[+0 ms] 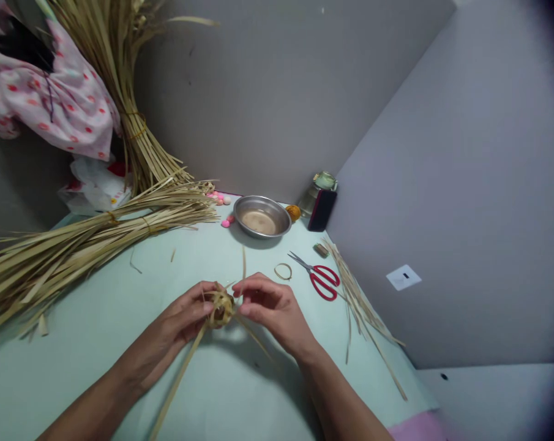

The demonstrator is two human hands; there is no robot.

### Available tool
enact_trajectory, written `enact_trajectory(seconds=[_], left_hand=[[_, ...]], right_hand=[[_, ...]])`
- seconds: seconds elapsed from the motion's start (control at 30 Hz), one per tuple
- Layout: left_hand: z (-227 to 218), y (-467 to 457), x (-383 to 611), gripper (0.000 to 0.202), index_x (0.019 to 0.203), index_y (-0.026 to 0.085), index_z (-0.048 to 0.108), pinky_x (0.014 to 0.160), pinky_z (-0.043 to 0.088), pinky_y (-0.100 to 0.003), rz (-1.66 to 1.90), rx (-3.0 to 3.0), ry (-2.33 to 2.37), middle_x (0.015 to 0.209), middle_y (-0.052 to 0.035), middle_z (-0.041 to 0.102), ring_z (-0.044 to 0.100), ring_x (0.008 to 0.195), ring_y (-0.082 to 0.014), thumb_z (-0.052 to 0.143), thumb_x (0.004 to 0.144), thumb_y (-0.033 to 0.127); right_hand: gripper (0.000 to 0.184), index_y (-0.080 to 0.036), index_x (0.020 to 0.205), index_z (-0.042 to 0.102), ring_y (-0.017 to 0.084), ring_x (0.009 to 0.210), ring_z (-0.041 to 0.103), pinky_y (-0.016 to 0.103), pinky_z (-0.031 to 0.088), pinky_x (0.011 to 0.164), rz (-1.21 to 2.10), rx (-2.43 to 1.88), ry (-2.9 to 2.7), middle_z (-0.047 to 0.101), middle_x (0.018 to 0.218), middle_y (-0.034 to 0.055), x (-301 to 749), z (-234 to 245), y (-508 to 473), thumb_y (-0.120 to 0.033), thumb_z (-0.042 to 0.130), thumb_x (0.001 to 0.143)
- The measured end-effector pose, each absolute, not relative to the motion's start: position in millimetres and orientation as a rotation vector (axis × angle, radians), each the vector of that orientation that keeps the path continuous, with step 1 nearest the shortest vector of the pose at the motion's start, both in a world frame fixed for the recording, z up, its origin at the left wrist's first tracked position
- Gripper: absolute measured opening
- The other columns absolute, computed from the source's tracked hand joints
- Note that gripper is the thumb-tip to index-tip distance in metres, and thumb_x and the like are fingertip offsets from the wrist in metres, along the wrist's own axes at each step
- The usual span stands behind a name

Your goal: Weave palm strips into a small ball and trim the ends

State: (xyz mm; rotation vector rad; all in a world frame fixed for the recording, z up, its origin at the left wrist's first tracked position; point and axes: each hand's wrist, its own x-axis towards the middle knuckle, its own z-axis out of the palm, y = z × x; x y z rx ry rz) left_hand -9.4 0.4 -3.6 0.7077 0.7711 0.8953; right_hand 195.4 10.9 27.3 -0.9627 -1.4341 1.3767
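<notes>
A small openwork ball woven from straw-coloured strips (221,309) is held above the pale table. My left hand (191,309) grips its left side, with the thumb across the front. Close to the ball's right side, my right hand (267,306) has its thumb and index finger curled toward each other around a thin strip (244,262) that stands up behind the fingers. One long loose strip (180,383) runs from the ball down toward me, and another (253,337) slants down to the right.
Beyond my hands stands a metal bowl (262,236) of water. Red-handled scissors (323,282), a strip ring (283,271) and loose strips (362,300) lie to the right. Bundled strips (88,239) cover the left side. A dark phone (322,210) leans against a jar (310,199) near the wall.
</notes>
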Motion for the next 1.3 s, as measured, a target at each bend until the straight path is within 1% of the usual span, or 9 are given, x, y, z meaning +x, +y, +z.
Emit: enact_trajectory(seconds=[0.07, 0.17, 0.3, 0.43, 0.63, 0.8, 1.03, 1.2, 1.3], left_hand=[[-4, 0, -7, 0.024, 0.113, 0.028, 0.069, 0.09, 0.048, -0.029, 0.852, 0.74, 0.8, 0.106, 0.0, 0.073, 0.064, 0.103, -0.0197, 0.071, 0.09, 0.034], [-4, 1, -5, 0.03, 0.118, 0.029, 0.064, 0.095, 0.048, -0.033, 0.886, 0.694, 0.857, 0.108, -0.0011, 0.077, 0.068, 0.103, -0.0212, 0.066, 0.093, 0.044], [-5, 3, -7, 0.029, 0.12, 0.026, 0.062, 0.107, 0.045, -0.042, 0.928, 0.701, 0.813, 0.115, -0.0049, 0.078, 0.069, 0.114, -0.0263, 0.064, 0.095, 0.039], [-7, 5, -9, 0.035, 0.124, 0.026, 0.061, 0.106, 0.047, -0.048, 0.898, 0.755, 0.711, 0.121, -0.0073, 0.077, 0.07, 0.115, -0.0305, 0.07, 0.091, 0.036], [-13, 6, -5, 0.023, 0.106, 0.023, 0.071, 0.101, 0.052, -0.042, 0.923, 0.747, 0.759, 0.11, -0.006, 0.08, 0.073, 0.106, -0.0272, 0.076, 0.087, 0.034], [-10, 6, -4, 0.028, 0.109, 0.024, 0.072, 0.096, 0.054, -0.041, 0.939, 0.746, 0.829, 0.112, -0.0071, 0.079, 0.07, 0.11, -0.0289, 0.078, 0.083, 0.035], [-6, 7, -5, 0.027, 0.107, 0.023, 0.071, 0.098, 0.053, -0.045, 0.934, 0.758, 0.819, 0.116, -0.0081, 0.078, 0.072, 0.106, -0.0293, 0.076, 0.084, 0.037], [-3, 7, -5, 0.023, 0.103, 0.023, 0.073, 0.094, 0.055, -0.038, 0.944, 0.725, 0.866, 0.108, -0.0061, 0.079, 0.073, 0.1, -0.025, 0.077, 0.084, 0.036], [-3, 7, -6, 0.021, 0.104, 0.023, 0.073, 0.092, 0.056, -0.037, 0.948, 0.714, 0.86, 0.105, -0.0056, 0.079, 0.072, 0.096, -0.0224, 0.076, 0.086, 0.034]], right_hand=[[0.009, -0.021, 0.084, 0.08, 0.015, 0.079, 0.061, 0.028, 0.049, 0.078, 1.345, -0.93, -1.493, 0.068, 0.086, 0.0028, 190, 28, 6, -0.027, 0.083, 0.078], [0.013, -0.019, 0.073, 0.076, 0.014, 0.072, 0.062, 0.026, 0.049, 0.07, 1.353, -0.974, -1.41, 0.069, 0.076, 0.0018, 186, 26, 5, -0.028, 0.083, 0.078], [0.014, -0.019, 0.076, 0.074, 0.011, 0.061, 0.062, 0.023, 0.052, 0.062, 1.426, -0.967, -1.195, 0.07, 0.07, -0.0005, 185, 24, 7, -0.028, 0.085, 0.076], [0.017, -0.018, 0.078, 0.074, 0.014, 0.065, 0.068, 0.025, 0.056, 0.067, 1.452, -0.948, -1.2, 0.073, 0.073, 0.002, 183, 22, 5, -0.033, 0.078, 0.083], [0.013, -0.018, 0.08, 0.075, 0.01, 0.063, 0.064, 0.022, 0.053, 0.063, 1.398, -0.9, -1.255, 0.068, 0.077, 0.0004, 182, 24, 2, -0.03, 0.079, 0.083], [0.01, -0.019, 0.083, 0.074, 0.009, 0.058, 0.06, 0.021, 0.052, 0.058, 1.352, -0.842, -1.176, 0.069, 0.075, -0.0004, 188, 27, 3, -0.028, 0.077, 0.086], [0.014, -0.023, 0.103, 0.077, 0.012, 0.073, 0.064, 0.027, 0.056, 0.07, 1.383, -0.833, -1.418, 0.065, 0.1, 0.0041, 189, 36, -3, -0.026, 0.066, 0.094], [0.009, -0.024, 0.094, 0.08, 0.017, 0.088, 0.065, 0.031, 0.054, 0.081, 1.356, -0.857, -1.49, 0.068, 0.097, 0.0047, 192, 40, -3, -0.025, 0.078, 0.085], [0.007, -0.021, 0.083, 0.078, 0.018, 0.086, 0.065, 0.031, 0.053, 0.081, 1.352, -0.844, -1.492, 0.07, 0.088, 0.0048, 193, 39, -2, -0.027, 0.079, 0.085]])
